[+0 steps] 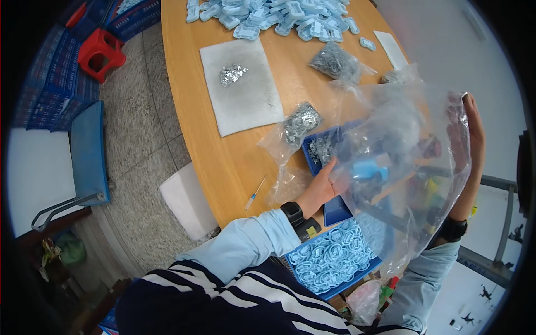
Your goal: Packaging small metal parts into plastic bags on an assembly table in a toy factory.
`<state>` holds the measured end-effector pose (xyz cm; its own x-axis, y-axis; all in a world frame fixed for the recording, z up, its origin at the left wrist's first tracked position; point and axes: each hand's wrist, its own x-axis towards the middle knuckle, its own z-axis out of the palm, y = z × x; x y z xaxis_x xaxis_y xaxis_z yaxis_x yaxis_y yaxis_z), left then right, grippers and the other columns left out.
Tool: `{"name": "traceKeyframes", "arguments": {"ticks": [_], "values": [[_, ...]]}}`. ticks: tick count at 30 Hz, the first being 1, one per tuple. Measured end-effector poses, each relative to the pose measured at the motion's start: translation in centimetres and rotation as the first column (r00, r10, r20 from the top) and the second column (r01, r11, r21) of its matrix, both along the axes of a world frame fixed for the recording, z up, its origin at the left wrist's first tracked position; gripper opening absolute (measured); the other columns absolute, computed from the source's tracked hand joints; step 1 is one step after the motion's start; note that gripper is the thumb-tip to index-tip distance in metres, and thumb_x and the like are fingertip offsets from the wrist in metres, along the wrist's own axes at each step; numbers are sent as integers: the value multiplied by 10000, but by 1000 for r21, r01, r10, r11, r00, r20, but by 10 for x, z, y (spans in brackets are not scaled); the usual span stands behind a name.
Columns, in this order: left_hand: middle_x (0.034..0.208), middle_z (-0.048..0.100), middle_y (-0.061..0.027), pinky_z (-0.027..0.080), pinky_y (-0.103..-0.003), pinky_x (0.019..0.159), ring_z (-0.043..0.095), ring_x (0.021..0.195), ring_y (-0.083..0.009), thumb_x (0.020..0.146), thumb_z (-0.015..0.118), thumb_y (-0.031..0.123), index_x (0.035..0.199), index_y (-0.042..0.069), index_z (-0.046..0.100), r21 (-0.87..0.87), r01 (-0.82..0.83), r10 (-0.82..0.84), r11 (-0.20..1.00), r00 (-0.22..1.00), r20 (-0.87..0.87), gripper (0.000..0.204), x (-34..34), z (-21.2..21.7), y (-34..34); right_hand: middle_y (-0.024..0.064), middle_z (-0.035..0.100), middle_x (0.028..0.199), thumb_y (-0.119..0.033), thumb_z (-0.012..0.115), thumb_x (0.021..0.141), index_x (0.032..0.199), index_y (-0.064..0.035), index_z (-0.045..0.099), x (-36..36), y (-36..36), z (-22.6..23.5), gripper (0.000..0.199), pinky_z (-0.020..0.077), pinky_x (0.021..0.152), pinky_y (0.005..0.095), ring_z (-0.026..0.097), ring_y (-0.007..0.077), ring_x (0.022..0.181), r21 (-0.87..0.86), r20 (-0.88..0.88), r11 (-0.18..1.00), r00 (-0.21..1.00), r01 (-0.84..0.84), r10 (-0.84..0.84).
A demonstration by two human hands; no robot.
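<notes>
A large clear plastic bag [410, 206] is spread between my two hands above the right side of the table. My right hand [474, 120] grips its far right edge, some fingers seen through the film. At the bag's left side my left hand [321, 188] is closed on the film, its fingertips partly hidden. Under the bag sits a blue tray [308, 156] with small silvery metal parts [320, 149]. Something light blue [368, 169] shows blurred through the plastic. Just left of the tray lies a clear bag of shiny metal pieces [302, 121].
Nearest my body, a blue crate [353, 283] holds many light blue plastic rings [329, 257]. Light blue plastic cases [279, 15] are heaped at the far end. A white mat [245, 106] bears loose metal pieces [232, 74]. A thin pointed tool [254, 194] lies by the table's left edge.
</notes>
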<state>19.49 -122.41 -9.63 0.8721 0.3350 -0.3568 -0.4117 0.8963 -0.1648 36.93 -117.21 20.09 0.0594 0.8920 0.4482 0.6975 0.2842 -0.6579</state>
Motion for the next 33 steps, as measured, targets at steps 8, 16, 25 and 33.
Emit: {"name": "traceKeyframes", "arguments": {"ticks": [8,16,25,33], "values": [[973,619,-57,511,-262,717,611,869,-171,925,410,211,1033,42,527,-99,5,-35,995,951,-309,232,6,-12,-9,50,499,1119,11,560,809,1223,-17,480,41,-22,-6,422,427,817,233,516,144,972,29,52,996,995,-82,81],[960,623,-107,520,-323,762,622,868,-225,927,366,195,1054,-9,505,-223,-95,37,970,967,-254,278,5,-18,3,84,424,1256,-108,503,874,1283,-32,387,22,-40,10,432,381,942,277,450,168,1120,-131,7,980,989,150,-151],[1008,597,-139,511,-321,757,598,905,-236,945,258,259,1065,-6,490,-154,-59,17,986,965,-263,372,-12,-33,6,29,515,989,-200,443,916,1068,-39,509,39,-25,-13,232,433,749,218,502,96,895,-206,-422,956,863,208,-278],[1012,599,-145,509,-354,749,607,870,-247,941,316,358,1075,-13,496,-210,30,-86,977,961,-264,433,1,-33,-9,35,546,827,-151,464,889,870,-59,530,17,-49,5,115,437,624,231,531,94,696,-365,-651,929,696,62,-303]]}}
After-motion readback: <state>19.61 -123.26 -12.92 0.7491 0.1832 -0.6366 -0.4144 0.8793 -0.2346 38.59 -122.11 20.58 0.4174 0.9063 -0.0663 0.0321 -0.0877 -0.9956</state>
